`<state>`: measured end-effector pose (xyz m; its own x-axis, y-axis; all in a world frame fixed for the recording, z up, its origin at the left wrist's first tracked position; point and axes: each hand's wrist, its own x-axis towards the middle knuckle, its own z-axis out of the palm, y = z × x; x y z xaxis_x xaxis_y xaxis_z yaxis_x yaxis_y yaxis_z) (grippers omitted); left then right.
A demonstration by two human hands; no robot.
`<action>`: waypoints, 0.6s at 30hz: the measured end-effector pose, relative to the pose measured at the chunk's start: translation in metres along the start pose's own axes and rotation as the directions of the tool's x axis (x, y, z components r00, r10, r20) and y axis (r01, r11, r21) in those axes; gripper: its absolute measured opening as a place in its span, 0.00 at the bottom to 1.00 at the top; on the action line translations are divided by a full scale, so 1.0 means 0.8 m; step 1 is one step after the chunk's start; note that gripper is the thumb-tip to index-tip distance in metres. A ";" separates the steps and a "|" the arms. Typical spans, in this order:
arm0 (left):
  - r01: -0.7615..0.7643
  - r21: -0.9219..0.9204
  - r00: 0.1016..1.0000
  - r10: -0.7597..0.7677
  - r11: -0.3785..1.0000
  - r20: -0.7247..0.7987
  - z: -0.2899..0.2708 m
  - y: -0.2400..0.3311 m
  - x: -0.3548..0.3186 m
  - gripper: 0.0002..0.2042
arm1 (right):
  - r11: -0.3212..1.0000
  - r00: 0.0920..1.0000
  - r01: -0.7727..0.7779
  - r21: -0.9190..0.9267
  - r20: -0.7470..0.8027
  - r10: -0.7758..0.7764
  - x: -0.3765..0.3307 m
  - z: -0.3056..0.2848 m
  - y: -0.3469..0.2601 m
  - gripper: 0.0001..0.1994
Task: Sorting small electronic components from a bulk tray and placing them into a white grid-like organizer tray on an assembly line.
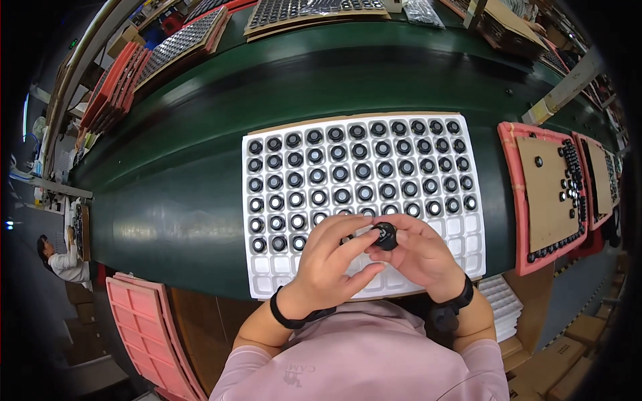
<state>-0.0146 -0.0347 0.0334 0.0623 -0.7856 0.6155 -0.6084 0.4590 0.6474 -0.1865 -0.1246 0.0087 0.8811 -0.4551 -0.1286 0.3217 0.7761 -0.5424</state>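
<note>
Wearing a pale pink long-sleeved top (374,354) at the near edge, with a black band at each wrist.

Holding a small round black ring-shaped part (385,236) between both hands, just above the near rows of a white moulded plastic tray with a grid of square pockets (468,247). Left hand (331,260) curling in from the left, index finger and thumb closing toward the part's left side. Right hand (421,254) cupping the part from the right, fingers closed about it; exact contact of each fingertip not discernible. Part sitting between the two sets of fingertips, nearer the right hand's grasp, its round face turned up toward the camera; being round, showing no long axis.

Lying directly beneath and just beyond the hands: empty near pockets of the tray. Filling the far rows: matching black ring-shaped parts (362,171), one per pocket.

Resting under the tray: a dark green conveyor belt surface (174,200), running left to right.

Standing right of the tray: a pink tray with a brown cardboard sheet (545,194), carrying a few loose black parts along its right edge.

Stacking up at far left: further pink trays (117,83). Lying beyond the belt: more filled trays on cardboard (314,12).
</note>
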 end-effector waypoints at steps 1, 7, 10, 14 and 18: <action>0.003 0.000 1.000 -0.003 1.000 0.005 0.002 0.001 -0.003 0.21 | 0.998 0.999 0.020 0.066 0.030 -0.022 0.002 0.002 0.011 0.18; -0.039 0.179 0.998 0.047 0.983 -0.040 0.000 -0.003 -0.027 0.20 | 0.992 0.999 0.022 0.122 0.044 -0.027 0.000 0.008 0.048 0.19; -0.007 0.119 0.999 0.013 0.993 -0.053 -0.002 -0.001 -0.031 0.20 | 0.992 0.994 -0.001 0.130 0.108 -0.013 -0.002 0.008 0.055 0.21; 0.041 0.016 0.997 -0.040 0.999 -0.063 -0.004 0.003 -0.033 0.20 | 0.994 0.995 -0.013 0.104 0.098 0.002 -0.004 0.017 0.058 0.22; 0.048 0.037 0.998 -0.047 0.998 -0.036 -0.010 0.004 -0.032 0.19 | 1.000 0.998 0.015 -0.024 0.058 -0.013 -0.004 0.023 0.057 0.23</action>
<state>-0.0118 -0.0098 0.0228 0.1195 -0.7908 0.6004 -0.6332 0.4051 0.6595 -0.1684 -0.0792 -0.0003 0.8955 -0.4390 -0.0728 0.3261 0.7587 -0.5639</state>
